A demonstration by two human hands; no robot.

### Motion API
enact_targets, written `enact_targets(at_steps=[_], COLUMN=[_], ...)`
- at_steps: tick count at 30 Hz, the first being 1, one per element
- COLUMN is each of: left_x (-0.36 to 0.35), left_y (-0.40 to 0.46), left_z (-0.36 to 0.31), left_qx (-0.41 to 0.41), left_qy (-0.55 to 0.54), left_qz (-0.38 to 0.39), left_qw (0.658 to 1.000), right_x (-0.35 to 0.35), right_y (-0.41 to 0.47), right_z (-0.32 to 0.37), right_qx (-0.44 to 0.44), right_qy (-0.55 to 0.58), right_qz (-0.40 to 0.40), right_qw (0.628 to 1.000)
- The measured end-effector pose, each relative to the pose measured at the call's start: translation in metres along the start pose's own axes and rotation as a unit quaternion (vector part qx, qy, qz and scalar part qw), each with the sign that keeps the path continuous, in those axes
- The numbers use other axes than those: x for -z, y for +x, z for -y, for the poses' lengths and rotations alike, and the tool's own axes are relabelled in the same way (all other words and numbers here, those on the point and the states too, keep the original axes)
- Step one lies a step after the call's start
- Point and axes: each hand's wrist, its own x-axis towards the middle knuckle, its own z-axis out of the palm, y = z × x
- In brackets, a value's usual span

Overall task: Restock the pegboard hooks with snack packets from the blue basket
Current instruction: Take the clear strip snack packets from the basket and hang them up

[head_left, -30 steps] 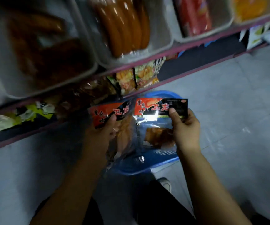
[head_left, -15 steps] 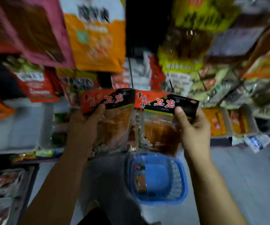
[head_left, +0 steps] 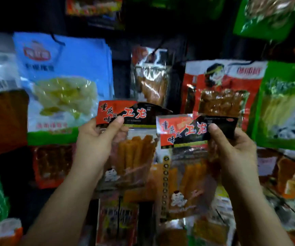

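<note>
My left hand (head_left: 97, 137) pinches the red-and-black header of one snack packet (head_left: 134, 153), clear-fronted with orange sticks inside. My right hand (head_left: 232, 148) pinches the header of a second, matching snack packet (head_left: 184, 174), held slightly lower and to the right. Both packets hang upright in front of the dark pegboard (head_left: 120, 71). Behind and above the left packet, a similar packet (head_left: 150, 79) hangs on a hook. The blue basket is out of view.
Hanging packets crowd the board: a blue bag with yellow contents (head_left: 63, 82) at left, a red-and-white bag (head_left: 221, 89) and a green bag (head_left: 285, 107) at right, red packets (head_left: 52, 166) lower left, and more packets (head_left: 116, 222) below my hands.
The view has swung up from the floor and blue basket to the pegboard. Both hands have risen with their packets, which now sit in front of the hanging stock.
</note>
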Motion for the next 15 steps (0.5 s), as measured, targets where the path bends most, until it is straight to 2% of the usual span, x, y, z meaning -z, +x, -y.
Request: enact_targets(at_steps=[5,15], left_x=[-0.032,-0.084], left_y=[0.042,0.078], left_z=[-0.026,-0.073], left_qx=[-0.037,-0.030], left_qy=[-0.010,-0.035], left_qz=[0.026,0.119], left_qw=[0.999,0.992], right_x=[-0.023,-0.038], right_y=[0.042,0.104], right_z=[0.012,0.029], right_qx=[0.055,0.106], right_qy=[0.000,0.014], right_qz=[0.026,0.041], right_qw=[0.998,0.993])
